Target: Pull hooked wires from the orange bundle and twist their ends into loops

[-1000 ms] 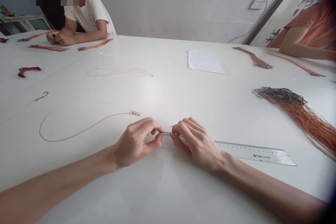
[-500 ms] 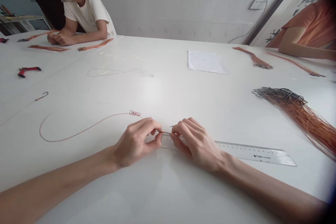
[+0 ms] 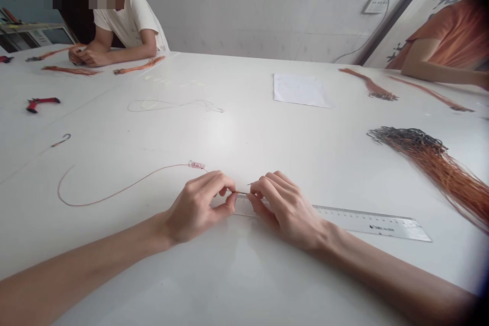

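My left hand (image 3: 198,207) pinches a thin copper-coloured wire (image 3: 126,190) between thumb and fingertips. From there the wire curves away left across the white table (image 3: 237,137), and a small white tag (image 3: 196,165) with red print sits on it. My right hand (image 3: 286,209) faces the left one, its fingertips closed at the wire's short end (image 3: 240,192), with a dark tip (image 3: 249,184) showing just above them. That hand rests on a clear plastic ruler (image 3: 367,223), which runs under it to the right. The fingers hide part of the wire.
A large orange and dark wire bundle (image 3: 424,168) lies to the right. Further off are a paper sheet (image 3: 300,90), a pale wire loop (image 3: 171,105) and red-handled pliers (image 3: 42,103). Co-workers sit at the far left (image 3: 126,25) and right (image 3: 446,46), with wire bundles before them.
My hands stay in the same pinch on the wire. The view shifts only slightly.
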### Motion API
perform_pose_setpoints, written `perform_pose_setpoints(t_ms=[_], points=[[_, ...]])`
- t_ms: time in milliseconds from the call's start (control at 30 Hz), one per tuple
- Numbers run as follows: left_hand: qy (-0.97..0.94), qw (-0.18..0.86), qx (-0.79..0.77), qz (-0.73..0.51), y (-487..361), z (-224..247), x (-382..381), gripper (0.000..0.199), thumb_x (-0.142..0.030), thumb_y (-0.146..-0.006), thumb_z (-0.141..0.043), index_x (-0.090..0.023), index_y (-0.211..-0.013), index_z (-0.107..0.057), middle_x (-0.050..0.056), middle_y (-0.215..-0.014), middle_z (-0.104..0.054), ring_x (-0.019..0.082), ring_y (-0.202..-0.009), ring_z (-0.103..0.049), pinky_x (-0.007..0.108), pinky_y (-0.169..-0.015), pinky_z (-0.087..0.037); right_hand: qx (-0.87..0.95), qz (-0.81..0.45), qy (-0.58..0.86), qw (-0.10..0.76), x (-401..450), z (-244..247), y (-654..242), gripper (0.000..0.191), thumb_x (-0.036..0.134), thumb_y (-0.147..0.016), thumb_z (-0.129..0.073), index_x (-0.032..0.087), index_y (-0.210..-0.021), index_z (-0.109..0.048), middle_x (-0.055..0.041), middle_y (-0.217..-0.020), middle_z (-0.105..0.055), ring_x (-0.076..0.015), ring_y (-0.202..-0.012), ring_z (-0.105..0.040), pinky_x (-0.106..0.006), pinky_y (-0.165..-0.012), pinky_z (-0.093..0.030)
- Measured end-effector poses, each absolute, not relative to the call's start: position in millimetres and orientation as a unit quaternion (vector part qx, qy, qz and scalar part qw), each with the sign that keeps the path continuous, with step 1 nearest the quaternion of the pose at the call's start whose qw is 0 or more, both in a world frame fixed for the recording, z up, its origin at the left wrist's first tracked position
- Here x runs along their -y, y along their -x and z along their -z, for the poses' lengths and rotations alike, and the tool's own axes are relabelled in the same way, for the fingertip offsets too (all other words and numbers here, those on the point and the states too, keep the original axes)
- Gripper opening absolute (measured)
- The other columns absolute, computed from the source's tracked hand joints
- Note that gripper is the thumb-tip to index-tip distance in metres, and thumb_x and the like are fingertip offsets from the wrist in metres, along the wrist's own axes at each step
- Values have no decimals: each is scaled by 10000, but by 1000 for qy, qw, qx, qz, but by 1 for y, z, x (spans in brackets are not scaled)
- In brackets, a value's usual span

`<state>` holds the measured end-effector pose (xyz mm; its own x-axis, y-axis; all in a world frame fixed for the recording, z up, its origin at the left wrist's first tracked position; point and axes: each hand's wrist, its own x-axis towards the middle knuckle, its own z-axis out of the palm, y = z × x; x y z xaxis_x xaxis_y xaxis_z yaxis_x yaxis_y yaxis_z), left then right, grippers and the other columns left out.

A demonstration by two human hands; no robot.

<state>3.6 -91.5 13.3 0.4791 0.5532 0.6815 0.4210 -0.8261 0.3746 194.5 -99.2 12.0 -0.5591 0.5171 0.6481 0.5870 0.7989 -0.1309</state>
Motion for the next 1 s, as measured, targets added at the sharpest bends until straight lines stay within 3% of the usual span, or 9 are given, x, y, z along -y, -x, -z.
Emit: perform_pose_setpoints(t_ms=[1000], points=[[-857,85,-290,-418,-3,-13,91,135,-62,-811,-505,-180,-757,-464,-38,-631,-466,72,-568,-429,191,-518,-409,882,51,315,346,99,-13,-195,157,115,-898,-424,185,-758,-420,19,-596,-465,-105,-533,-338,-227,-554,-317]])
